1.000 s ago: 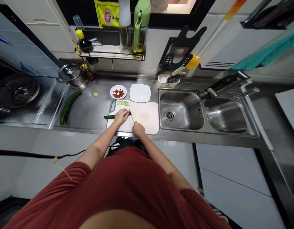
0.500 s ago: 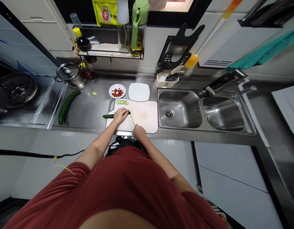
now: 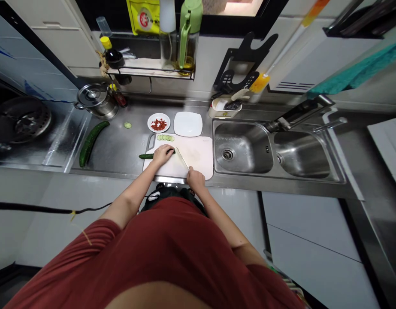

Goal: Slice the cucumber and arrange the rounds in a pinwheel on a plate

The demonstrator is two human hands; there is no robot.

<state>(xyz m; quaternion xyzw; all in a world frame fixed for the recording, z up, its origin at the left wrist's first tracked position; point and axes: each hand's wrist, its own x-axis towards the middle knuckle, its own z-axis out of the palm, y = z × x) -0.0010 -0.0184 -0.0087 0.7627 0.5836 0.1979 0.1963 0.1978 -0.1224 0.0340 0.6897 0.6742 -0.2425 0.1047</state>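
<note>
While the left hand (image 3: 162,155) is gripping a cucumber (image 3: 146,156) on the cutting board (image 3: 199,156), the right hand (image 3: 195,178) grips the knife (image 3: 182,159) (its tip is near the cucumber's end).

Lidded steel pot (image 3: 104,108); yellow-capped dark bottle (image 3: 114,58) and green-topped jug (image 3: 192,19), both on the wall rack (image 3: 141,65); double-basin sink (image 3: 249,154); teal cloth (image 3: 361,70), at right.

Near the front edge of the counter (image 3: 119,148), the left hand (image 3: 163,154) is covering part of the cucumber (image 3: 146,156), and the right hand (image 3: 195,177) is hiding the handle of the knife (image 3: 182,159). Toward the back, red bits (image 3: 158,125) are looking too small to identify.
</note>
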